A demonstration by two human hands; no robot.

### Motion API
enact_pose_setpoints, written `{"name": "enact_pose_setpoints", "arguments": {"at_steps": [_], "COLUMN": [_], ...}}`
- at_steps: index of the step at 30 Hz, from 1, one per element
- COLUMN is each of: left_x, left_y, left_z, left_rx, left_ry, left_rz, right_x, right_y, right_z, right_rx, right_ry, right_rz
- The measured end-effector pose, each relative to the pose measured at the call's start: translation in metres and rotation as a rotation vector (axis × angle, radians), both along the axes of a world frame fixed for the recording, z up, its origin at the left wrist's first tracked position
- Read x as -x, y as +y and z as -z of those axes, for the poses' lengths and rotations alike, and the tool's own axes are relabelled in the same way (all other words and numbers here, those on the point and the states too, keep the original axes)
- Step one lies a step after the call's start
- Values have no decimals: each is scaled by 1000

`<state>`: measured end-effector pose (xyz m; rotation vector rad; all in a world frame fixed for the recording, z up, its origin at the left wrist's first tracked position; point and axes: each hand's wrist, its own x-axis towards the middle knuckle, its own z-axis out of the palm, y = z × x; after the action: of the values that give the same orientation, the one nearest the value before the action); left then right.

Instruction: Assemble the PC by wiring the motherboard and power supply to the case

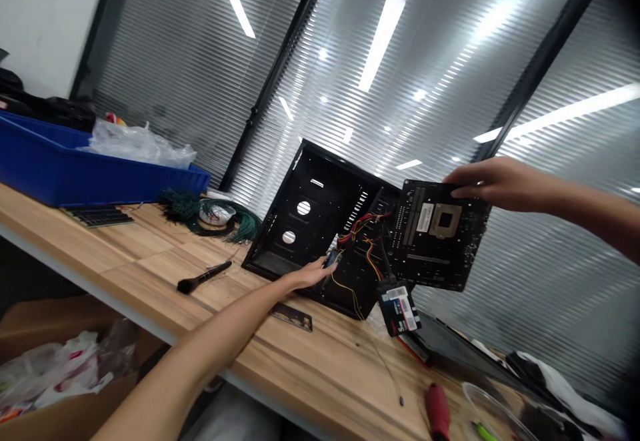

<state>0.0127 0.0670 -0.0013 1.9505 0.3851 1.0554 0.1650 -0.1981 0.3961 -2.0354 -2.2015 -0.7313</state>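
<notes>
My right hand (487,181) grips the top edge of a black motherboard (415,247) and holds it up, tilted, with its back side facing me. My left hand (314,273) reaches to the open black computer case (280,227), its fingers closed around a small blue part (332,258) with wires at it. Its exact kind is hard to make out. Red, yellow and black cables (367,227) run between the case and the board. A labelled solid-state drive (399,309) hangs by a black cable below the motherboard.
On the wooden table (320,354) lie a black brush (203,277), a metal I/O plate (293,316), green wire ties (245,221) and a red-handled screwdriver (438,411). A blue bin (100,174) stands far left, memory sticks (97,216) before it. A cardboard box (65,307) sits below.
</notes>
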Motion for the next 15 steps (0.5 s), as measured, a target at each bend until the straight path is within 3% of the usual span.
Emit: {"name": "enact_pose_setpoints", "arguments": {"at_steps": [5, 15], "left_x": [-9, -17], "left_y": [3, 2], "left_z": [1, 5], "left_rx": [32, 83], "left_ry": [-43, -111], "left_rz": [22, -51], "right_x": [1, 1], "right_y": [7, 17], "right_z": [-2, -7], "right_rx": [45, -42], "right_ry": [-8, -72], "right_rz": [-25, -32]}}
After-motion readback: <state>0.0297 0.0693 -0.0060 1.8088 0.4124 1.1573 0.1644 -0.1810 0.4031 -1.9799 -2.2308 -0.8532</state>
